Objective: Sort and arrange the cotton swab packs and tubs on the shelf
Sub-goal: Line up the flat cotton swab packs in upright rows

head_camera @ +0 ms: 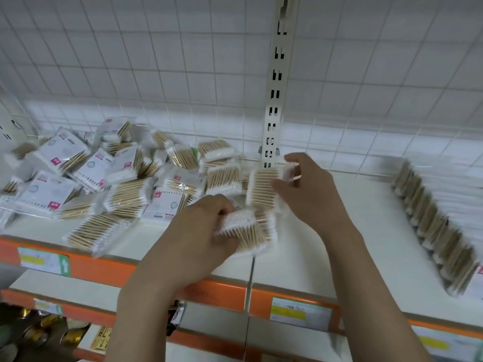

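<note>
A loose heap of cotton swab packs (109, 176) covers the left half of the white shelf (326, 246); the packs are clear plastic with wooden sticks, some with white labels. My left hand (201, 231) grips a small stack of packs (245, 236) near the shelf's front edge. Just above and to the right, my right hand (311, 189) holds another swab pack (261, 186) by its right end. At the far right a neat row of packs (433, 228) stands on edge. No tubs show.
A slotted metal upright (274, 100) rises behind my right hand against a wire grid back panel (156, 61). The shelf's orange front strip (104, 267) carries price labels. Lower shelves at the bottom left hold gold-coloured cans (39, 333).
</note>
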The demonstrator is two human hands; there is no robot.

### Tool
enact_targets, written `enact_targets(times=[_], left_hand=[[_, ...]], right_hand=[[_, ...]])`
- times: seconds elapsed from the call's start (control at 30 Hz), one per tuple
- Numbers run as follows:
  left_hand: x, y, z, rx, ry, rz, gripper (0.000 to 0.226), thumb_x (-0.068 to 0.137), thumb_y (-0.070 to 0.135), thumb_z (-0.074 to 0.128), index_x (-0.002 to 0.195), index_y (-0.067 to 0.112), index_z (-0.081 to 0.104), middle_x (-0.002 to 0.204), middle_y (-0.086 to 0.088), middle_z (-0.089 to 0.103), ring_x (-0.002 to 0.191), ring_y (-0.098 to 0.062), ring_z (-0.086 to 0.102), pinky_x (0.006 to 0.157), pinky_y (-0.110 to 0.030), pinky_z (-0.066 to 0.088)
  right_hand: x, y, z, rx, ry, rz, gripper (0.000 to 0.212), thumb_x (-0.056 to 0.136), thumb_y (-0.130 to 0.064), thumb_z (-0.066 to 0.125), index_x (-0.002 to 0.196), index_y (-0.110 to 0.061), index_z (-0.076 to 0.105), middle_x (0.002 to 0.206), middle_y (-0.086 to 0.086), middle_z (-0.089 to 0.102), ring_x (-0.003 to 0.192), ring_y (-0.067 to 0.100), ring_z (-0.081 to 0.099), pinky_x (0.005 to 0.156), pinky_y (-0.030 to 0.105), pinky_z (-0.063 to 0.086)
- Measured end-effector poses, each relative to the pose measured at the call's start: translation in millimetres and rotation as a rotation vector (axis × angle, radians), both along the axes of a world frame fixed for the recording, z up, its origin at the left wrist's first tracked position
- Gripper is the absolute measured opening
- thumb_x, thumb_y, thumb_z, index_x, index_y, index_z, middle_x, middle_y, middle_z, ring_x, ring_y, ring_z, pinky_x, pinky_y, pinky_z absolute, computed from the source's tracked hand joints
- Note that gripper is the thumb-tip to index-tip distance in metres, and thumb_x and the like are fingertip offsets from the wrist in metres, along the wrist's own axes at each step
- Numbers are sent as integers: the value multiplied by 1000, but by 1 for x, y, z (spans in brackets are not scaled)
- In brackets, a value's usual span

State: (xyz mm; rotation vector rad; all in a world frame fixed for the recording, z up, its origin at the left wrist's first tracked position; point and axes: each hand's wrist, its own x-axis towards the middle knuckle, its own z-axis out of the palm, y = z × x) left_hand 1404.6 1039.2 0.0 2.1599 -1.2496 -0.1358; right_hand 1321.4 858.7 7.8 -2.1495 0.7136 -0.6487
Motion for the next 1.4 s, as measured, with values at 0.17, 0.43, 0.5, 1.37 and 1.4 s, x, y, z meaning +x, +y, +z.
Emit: enact_targets(times=[0.17, 0.43, 0.5, 1.37, 1.4], left_hand=[[-24, -23, 6, -84, 60, -31, 37, 73, 22, 70, 97, 34, 46, 74, 5, 54, 65, -6, 47, 58, -18, 37], [-67, -73, 1, -215, 22, -44, 33, 71, 14, 70, 86, 37, 52, 73, 15, 53, 72, 5, 50, 61, -4, 34], [-76, -88, 1, -240, 18, -46, 29, 71, 9, 70, 82, 30, 54, 77, 14, 57, 80, 3, 51, 63, -5, 35], [-61, -159, 8, -202, 46, 97, 41, 80, 21, 67, 117, 26, 48, 77, 16, 52, 70, 1, 51, 59, -8, 36], [-59, -160, 7, -203, 34, 104, 37, 80, 21, 67, 112, 27, 49, 75, 17, 51, 69, 2, 50, 60, -6, 36]], right_hand=[[-44, -18, 10, -38, -124, -80, 55, 83, -17, 64, 133, -24, 41, 87, -18, 53, 79, -4, 54, 62, 1, 40], [-110, -51, 20, -155, -153, -119, 12, 83, -15, 64, 94, -20, 64, 87, -11, 66, 81, 4, 58, 70, 14, 44], [-124, -64, 22, -176, -137, -124, 13, 83, -15, 64, 95, -21, 64, 86, -10, 66, 80, 4, 58, 68, 12, 43], [-60, -209, 35, -649, 507, 82, 31, 91, -19, 54, 122, -20, 55, 117, 5, 55, 106, 23, 53, 87, 32, 44], [-58, -211, 33, -650, 527, 80, 31, 90, -19, 53, 122, -21, 54, 118, 5, 55, 106, 23, 53, 88, 34, 45]])
